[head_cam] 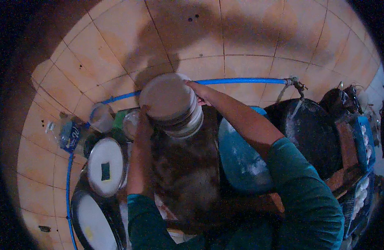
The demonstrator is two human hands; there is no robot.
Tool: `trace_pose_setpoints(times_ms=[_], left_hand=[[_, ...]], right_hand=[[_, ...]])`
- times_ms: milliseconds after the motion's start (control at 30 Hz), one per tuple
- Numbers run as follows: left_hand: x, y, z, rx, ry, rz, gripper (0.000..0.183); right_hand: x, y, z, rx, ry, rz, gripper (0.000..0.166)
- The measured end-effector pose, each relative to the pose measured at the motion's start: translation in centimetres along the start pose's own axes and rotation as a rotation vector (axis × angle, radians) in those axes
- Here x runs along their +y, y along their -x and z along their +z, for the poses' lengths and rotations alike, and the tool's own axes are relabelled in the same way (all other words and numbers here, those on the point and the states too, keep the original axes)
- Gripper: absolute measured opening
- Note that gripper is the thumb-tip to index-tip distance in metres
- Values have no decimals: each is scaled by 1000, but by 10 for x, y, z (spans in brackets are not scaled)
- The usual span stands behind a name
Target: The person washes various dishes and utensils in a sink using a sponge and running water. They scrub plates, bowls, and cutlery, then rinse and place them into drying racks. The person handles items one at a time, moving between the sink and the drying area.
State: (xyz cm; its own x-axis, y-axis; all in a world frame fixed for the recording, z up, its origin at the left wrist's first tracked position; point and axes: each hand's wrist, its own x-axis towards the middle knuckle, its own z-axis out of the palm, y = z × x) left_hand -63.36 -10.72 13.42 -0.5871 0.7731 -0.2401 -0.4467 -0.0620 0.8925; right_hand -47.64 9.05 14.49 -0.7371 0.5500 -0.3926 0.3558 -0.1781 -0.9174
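A stack of several round plates [168, 98] is held up between my two hands, above a dark counter surface [185, 162]. My left hand [145, 114] grips the stack's near left edge. On the far right side, my right hand [199, 92] holds the rim, its fingers partly hidden behind the plates. Just left of my left hand stand a clear round container [131, 123] and something green.
Left are a white oval lid or dish [99, 178], a bowl [102, 117], a labelled plastic bottle [70, 136] and a large pale basin [95, 223]. Right are a teal basin [242, 162], a large dark round vessel [313, 137], a tap [299, 86] with a blue pipe [242, 81], and a blue rack [363, 137].
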Motion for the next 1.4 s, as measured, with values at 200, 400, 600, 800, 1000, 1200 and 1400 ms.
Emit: trace_pose_setpoints(times_ms=[200,400,600,800,1000,1200,1400], left_hand=[[-36,-37,-51,36,49,188,59],[1,12,-2,-135,748,-79,62],[-1,19,-3,-65,539,93,58],[-4,61,7,116,94,423,54],[-37,121,48,57,-220,476,51],[-151,126,114,-171,-369,-15,48],[-275,111,162,-194,-158,-543,42]], right_hand=[[-29,66,23,-175,-360,-39,60],[1,28,27,-136,-583,-219,58],[-12,74,36,46,-405,-367,44],[31,107,38,-38,-731,-422,45],[99,180,18,172,-900,-161,52],[197,235,-42,304,-949,-30,62],[310,257,-112,342,-924,208,62]])
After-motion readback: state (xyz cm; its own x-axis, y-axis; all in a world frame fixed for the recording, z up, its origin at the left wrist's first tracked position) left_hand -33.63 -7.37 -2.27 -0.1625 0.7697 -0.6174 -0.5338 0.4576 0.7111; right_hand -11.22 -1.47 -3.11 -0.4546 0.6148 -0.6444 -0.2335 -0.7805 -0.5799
